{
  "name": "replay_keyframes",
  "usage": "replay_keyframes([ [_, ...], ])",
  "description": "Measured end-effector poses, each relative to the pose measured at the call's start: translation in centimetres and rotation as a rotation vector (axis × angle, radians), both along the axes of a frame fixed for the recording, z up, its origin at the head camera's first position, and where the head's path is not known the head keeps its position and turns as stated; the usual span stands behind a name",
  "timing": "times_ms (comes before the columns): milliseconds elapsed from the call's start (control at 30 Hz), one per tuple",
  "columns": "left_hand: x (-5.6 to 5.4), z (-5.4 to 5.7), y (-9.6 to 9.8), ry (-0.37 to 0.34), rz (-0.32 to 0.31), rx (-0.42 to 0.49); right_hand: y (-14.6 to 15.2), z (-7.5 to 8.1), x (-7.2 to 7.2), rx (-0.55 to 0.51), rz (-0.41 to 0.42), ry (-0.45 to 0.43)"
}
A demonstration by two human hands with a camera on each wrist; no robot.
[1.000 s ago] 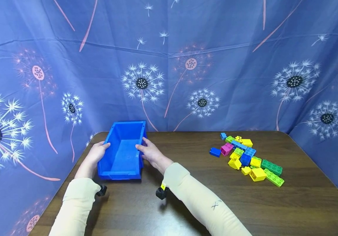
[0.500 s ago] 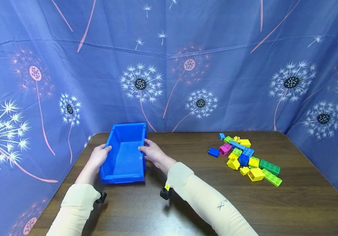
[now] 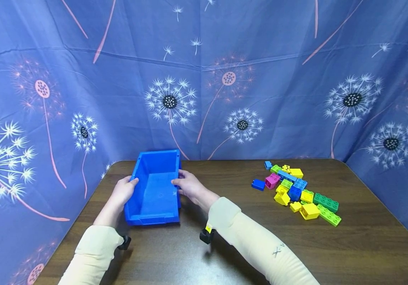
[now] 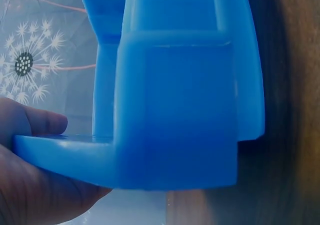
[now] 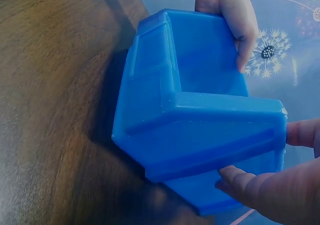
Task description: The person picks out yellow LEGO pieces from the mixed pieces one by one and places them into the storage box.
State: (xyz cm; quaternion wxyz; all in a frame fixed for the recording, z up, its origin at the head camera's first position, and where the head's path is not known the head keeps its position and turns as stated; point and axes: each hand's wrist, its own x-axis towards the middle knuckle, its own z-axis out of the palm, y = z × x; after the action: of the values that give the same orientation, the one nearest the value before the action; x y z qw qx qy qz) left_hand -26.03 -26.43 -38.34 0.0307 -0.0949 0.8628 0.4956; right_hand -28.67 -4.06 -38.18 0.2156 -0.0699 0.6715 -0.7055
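A blue plastic storage bin is at the left of the table, its inside bare and its low front side facing me. My left hand grips the bin's left wall, thumb over the rim. On the opposite wall, my right hand holds on with the thumb at the rim and the fingers outside. Seen from the left wrist, the hand pinches the bin's wall. The right wrist view has the right hand's fingers under the ledge along the bin's side.
Several toy building bricks lie loosely heaped on the right of the brown wooden table, among them a pink brick, a dark green brick and a yellow brick. A blue dandelion-patterned cloth hangs behind the table.
Both hands have moved the blue storage bin a little to the right and toward me, keeping the same grip. The bricks lie as before; the head view has shifted slightly.
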Motion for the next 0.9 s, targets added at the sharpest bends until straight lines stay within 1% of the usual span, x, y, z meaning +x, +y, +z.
replay_keyframes([
  [67, 0.0, -0.1, 0.2, 0.011, 0.0, 0.002, 0.4, 0.1, 0.1, 0.002, 0.002, -0.002],
  [200, -0.1, -0.1, 0.6, 0.025, -0.022, 0.003, 1.1, 0.0, 0.2, 0.014, 0.007, 0.0],
  [367, -0.1, -0.1, 1.0, 0.014, -0.047, 0.011, 2.0, -0.1, 0.6, 0.047, 0.014, 0.008],
  [500, 0.0, -0.1, 1.5, 0.013, -0.061, -0.003, 2.9, -0.3, 0.9, 0.065, 0.02, 0.026],
  [667, 0.2, 0.0, 2.3, 0.017, -0.087, -0.022, 3.8, -0.4, 1.1, 0.049, 0.026, 0.038],
  [900, 0.2, 0.1, 3.4, 0.013, -0.092, -0.052, 5.2, -0.4, 1.3, 0.049, 0.014, 0.033],
])
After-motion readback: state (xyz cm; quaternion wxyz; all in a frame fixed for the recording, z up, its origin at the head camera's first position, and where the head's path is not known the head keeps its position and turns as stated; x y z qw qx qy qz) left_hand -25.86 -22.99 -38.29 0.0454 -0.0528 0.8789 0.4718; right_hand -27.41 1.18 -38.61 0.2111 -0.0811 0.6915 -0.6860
